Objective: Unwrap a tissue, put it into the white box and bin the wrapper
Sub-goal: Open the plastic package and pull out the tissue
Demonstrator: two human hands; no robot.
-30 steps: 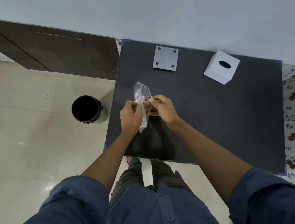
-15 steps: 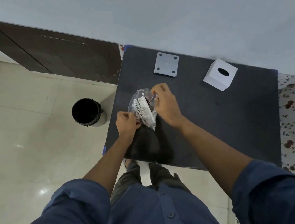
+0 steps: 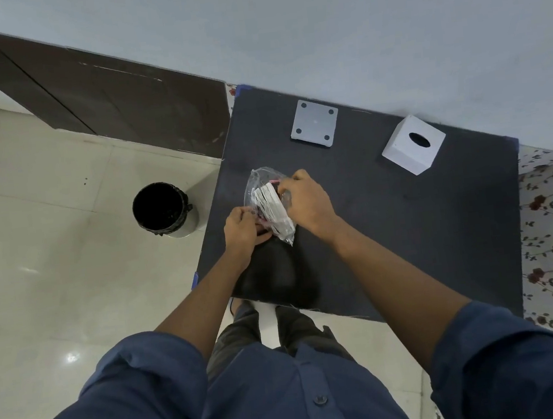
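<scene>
A clear plastic wrapper [image 3: 258, 182] with pink print holds a folded stack of white tissue [image 3: 270, 204] over the dark table [image 3: 390, 224]. My left hand [image 3: 241, 229] pinches the wrapper's near left edge. My right hand [image 3: 308, 202] grips the wrapper's right side, its fingertips at the top of the tissue stack. The white box [image 3: 412, 145], with an oval hole in its top, stands at the table's far right. A black-lined bin [image 3: 161, 210] sits on the floor left of the table.
A grey square plate [image 3: 314, 124] with a hole at each corner lies at the table's far edge, by the wall. A dark wooden door [image 3: 99, 91] is at the far left. A floral cloth [image 3: 549, 230] lies right of the table.
The wrapper has been pulled wider, so the tissue stack now shows inside. My right hand moved up and away to the wrapper's far right side; my left stays at the near edge.
</scene>
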